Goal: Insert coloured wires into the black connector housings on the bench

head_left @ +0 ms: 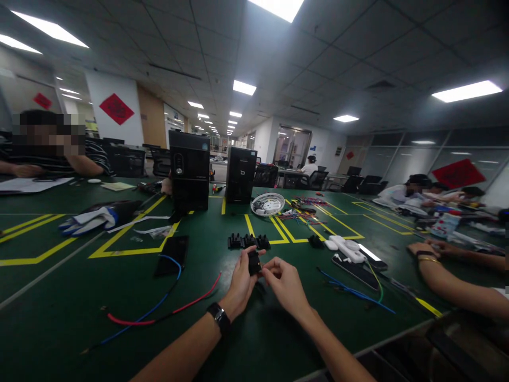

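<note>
My left hand (238,284) is closed around a small black block-shaped part (254,262) with brassy spots along its right side; its exact kind is not clear. Thumb and fingertips of my right hand (287,284) are pinched together at the lower right edge of that part. Whatever they grip is too small to make out. Just beyond the hands stands a row of similar black parts (248,242), and another black piece (316,242) lies to the right. On the left are a red wire (186,305) and a blue wire (159,305), near a flat black phone-like slab (173,257).
Two black computer towers (190,170) and a white basket (268,205) stand farther back, beside bundled coloured wires (302,215). Gloves (89,220) lie left. A white power strip (345,248), phones and blue wires (358,294) lie right, near another person's arm (449,276).
</note>
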The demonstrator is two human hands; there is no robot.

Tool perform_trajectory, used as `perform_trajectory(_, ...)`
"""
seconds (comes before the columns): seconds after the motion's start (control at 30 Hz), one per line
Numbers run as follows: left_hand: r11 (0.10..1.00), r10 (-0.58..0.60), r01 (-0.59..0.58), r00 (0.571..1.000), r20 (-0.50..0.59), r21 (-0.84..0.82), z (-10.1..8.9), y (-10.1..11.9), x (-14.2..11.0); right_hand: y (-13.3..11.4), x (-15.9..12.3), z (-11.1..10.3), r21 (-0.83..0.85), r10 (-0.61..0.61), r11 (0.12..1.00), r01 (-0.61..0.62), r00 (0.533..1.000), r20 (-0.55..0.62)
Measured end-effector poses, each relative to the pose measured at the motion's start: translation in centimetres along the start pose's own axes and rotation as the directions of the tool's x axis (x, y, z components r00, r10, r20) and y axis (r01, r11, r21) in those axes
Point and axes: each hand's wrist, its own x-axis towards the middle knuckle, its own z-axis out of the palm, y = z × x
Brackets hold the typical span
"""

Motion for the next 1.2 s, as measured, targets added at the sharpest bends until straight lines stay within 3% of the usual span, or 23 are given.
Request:
perform_trajectory(0.37,0.998,0.050,-0.049,0.998,-0.032,0.026,0.0,-0.1,-0.1,0.0,-0.5,0.9,-0.104,-0.065,0.993,0.063,0.998,-0.014)
perform_trajectory(0.6,0.998,0.048,-0.045,0.997,-0.066,0.045,0.5,0.1,-0.3,0.3,-0.6,1.2,-0.163,-0.176,0.972,0.169,0.984,-0.033)
perform_trajectory(0.73,0.998,0.025,-0.019,0.994,-0.108,0.056,0.4,-0.1,-0.1,0.8,-0.2,1.4,-0.080,-0.154,0.985,0.156,0.988,0.033)
perform_trajectory(0.87,0.985,0.029,-0.007,0.992,-0.126,0.171,0.1,-0.6,0.0,1.5,0.3,0.9,-0.007,-0.082,0.997,0.083,0.992,0.094)
perform_trajectory(1.0,0.952,0.125,-0.065,0.975,-0.186,0.300,0.1,-1.2,-0.1,1.0,0.7,-0.9,-0.151,-0.078,0.983,0.100,0.987,0.141)
perform_trajectory(1.1,0.931,0.210,-0.123,0.951,-0.229,0.343,0.3,-1.5,-0.1,0.0,1.3,-2.3,-0.336,-0.136,0.924,0.183,0.978,0.159)
perform_trajectory(1.2,0.918,0.250,-0.145,0.934,-0.254,0.370,0.4,-1.7,0.3,-0.4,2.1,-2.4,-0.457,-0.177,0.855,0.245,0.966,0.187)
